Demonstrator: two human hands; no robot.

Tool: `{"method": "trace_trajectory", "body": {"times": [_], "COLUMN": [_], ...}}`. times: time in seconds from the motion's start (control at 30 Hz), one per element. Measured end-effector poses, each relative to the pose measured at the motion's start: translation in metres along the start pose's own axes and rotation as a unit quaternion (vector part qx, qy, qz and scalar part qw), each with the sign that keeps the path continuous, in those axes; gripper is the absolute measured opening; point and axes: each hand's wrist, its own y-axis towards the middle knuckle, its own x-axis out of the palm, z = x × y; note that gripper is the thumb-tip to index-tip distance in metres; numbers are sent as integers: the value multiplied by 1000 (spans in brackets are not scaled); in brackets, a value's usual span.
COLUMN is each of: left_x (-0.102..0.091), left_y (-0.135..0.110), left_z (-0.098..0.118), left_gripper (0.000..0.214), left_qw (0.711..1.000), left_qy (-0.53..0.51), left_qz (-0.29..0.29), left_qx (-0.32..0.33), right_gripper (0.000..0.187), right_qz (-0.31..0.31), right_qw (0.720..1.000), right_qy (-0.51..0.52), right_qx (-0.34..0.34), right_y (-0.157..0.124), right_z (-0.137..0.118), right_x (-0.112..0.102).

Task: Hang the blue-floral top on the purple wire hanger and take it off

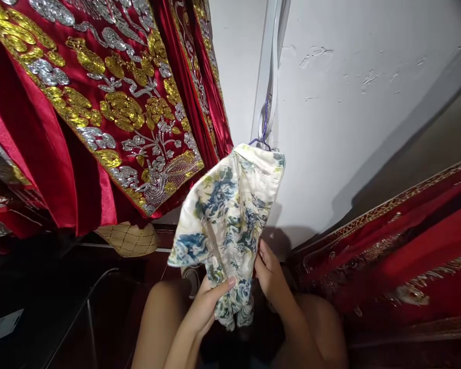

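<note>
A white garment with a blue and green floral print (pixel 230 205) hangs in front of me from a purple hanger (pixel 266 123). Its lower part is gathered narrow, and the hem dangles above my lap. My left hand (pixel 214 296) grips this gathered part, with the thumb across the front and most fingers hidden behind the cloth. At the garment's right edge, my right hand (pixel 267 266) is closed on the fabric, its fingertips partly hidden.
Red satin clothing with gold and silver embroidery (pixel 123 110) hangs at upper left. More red decorated fabric (pixel 415 256) fills the lower right. Behind the hanger stands a scuffed white wall (pixel 338 82). A dark glossy surface (pixel 34 287) lies at lower left.
</note>
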Motion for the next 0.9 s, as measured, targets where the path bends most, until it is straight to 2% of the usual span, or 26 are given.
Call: {"method": "trace_trajectory", "body": {"times": [0.1,0.17,0.27,0.33,0.4,0.43,0.47,0.5,0.57,0.63,0.67,0.77,0.9], "left_x": [-2,-7,-15,-18,-15,-11,-6,0,13,25,30,36,32], "left_y": [-2,-1,8,16,21,22,22,20,15,12,12,17,26], "left_z": [0,-1,-5,-11,-17,-21,-25,-29,-36,-40,-41,-38,-31], "left_gripper": [71,65,50,45,41,37,32,27,24,30,31,16,13], "left_qw": [1000,999,984,939,862,821,788,766,754,770,784,818,823], "left_qy": [-20,-15,20,44,91,133,188,247,348,392,396,394,406], "left_qz": [22,45,141,243,309,313,292,249,138,51,27,-9,-52], "left_qx": [-10,5,111,239,391,458,509,538,539,501,477,418,393], "right_gripper": [19,18,31,36,40,41,40,39,37,39,41,43,33], "right_qz": [-31,-13,13,17,21,24,24,23,21,29,34,36,72], "right_qw": [999,999,997,996,995,994,994,994,995,997,998,998,996], "right_qy": [7,9,39,45,41,40,39,38,28,8,-6,-31,17], "right_qx": [15,33,62,78,90,96,100,103,97,73,60,43,56], "right_y": [2,-1,-12,-24,-35,-40,-45,-48,-51,-51,-51,-46,-26], "right_z": [-1,2,4,3,1,0,-1,-3,-7,-13,-15,-19,-17], "right_x": [-1,-5,-15,-22,-25,-25,-24,-22,-16,-10,-8,-6,-13]}}
